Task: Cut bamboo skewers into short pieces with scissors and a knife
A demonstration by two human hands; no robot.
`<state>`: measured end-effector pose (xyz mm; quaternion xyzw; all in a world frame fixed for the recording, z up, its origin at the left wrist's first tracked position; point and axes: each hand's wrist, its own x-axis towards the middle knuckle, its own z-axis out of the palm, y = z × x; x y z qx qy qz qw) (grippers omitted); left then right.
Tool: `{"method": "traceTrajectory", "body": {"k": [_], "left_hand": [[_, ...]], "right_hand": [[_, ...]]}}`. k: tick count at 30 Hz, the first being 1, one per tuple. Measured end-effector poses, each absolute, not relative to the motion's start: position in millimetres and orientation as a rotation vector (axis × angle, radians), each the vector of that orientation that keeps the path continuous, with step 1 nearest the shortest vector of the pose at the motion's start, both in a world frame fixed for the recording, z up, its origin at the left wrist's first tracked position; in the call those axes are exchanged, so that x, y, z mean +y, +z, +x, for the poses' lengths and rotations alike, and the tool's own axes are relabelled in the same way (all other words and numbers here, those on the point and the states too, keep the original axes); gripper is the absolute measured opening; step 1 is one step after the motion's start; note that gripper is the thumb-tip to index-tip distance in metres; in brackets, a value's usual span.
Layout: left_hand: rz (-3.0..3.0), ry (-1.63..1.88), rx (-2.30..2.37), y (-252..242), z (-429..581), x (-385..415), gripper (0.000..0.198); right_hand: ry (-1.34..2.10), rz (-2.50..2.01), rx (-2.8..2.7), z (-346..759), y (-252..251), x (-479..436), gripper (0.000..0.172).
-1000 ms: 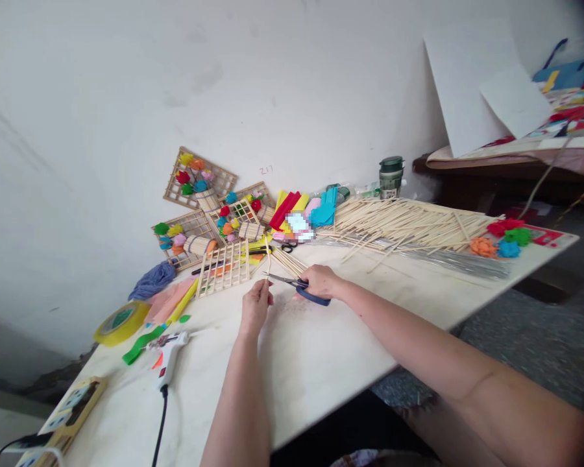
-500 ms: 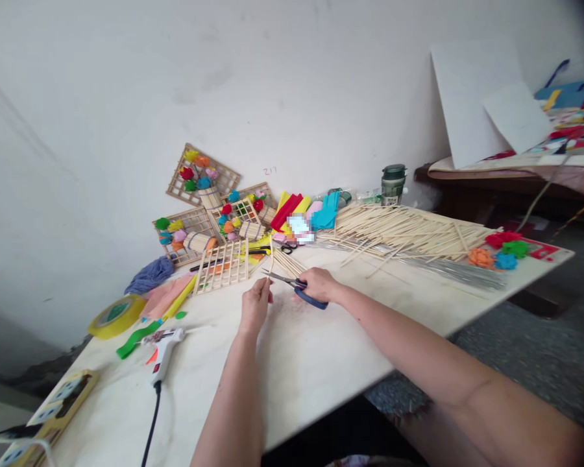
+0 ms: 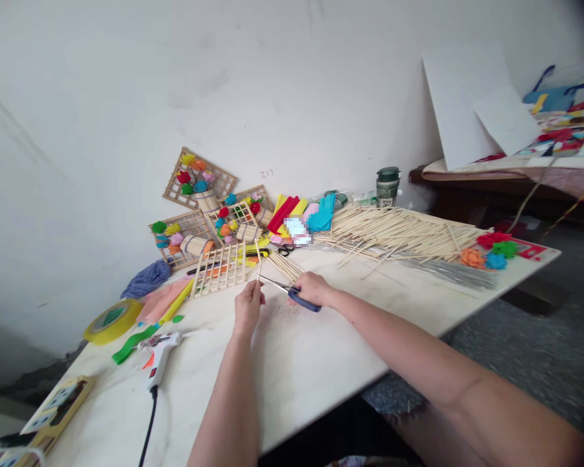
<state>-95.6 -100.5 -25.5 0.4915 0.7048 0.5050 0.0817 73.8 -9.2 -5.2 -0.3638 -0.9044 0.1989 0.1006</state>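
My left hand (image 3: 248,305) is closed, pinching a thin wooden stick (image 3: 259,259) that points up and away from me. In my right hand (image 3: 312,289) is a pair of scissors (image 3: 305,303) with dark blue handles. Their blade tips meet the stick just above my left fingertips; whether they cut into it I cannot tell. Beyond my hands lies a small bundle of sticks (image 3: 283,266) on the table. A lattice panel of sticks (image 3: 219,272) stands to the left of it.
Finished lattice pieces with paper flowers (image 3: 194,185) lean against the wall. A large pile of sticks (image 3: 403,230) and thin wires (image 3: 460,272) spread to the right. At left are a glue gun (image 3: 161,357), a tape roll (image 3: 111,322) and a power strip (image 3: 58,415). A cup (image 3: 387,187) stands behind.
The scissors' blades look closer together at the stick than before. Both hands keep their grips. The whole view has shifted slightly.
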Motion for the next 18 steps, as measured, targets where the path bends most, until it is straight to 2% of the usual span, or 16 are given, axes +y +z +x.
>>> {"method": "traceTrajectory", "body": {"k": [9, 18], "left_hand": [[1.504, 1.493, 2.184, -19.0, -91.0, -102.4, 0.034], [1.436, 1.557, 2.074, -17.3, -86.5, -103.0, 0.042]], "right_hand": [[0.631, -1.014, -2.654, 73.1, -5.3, -10.6, 0.044], [0.510, -1.035, -2.666, 75.5, -1.8, -12.9, 0.051]]}}
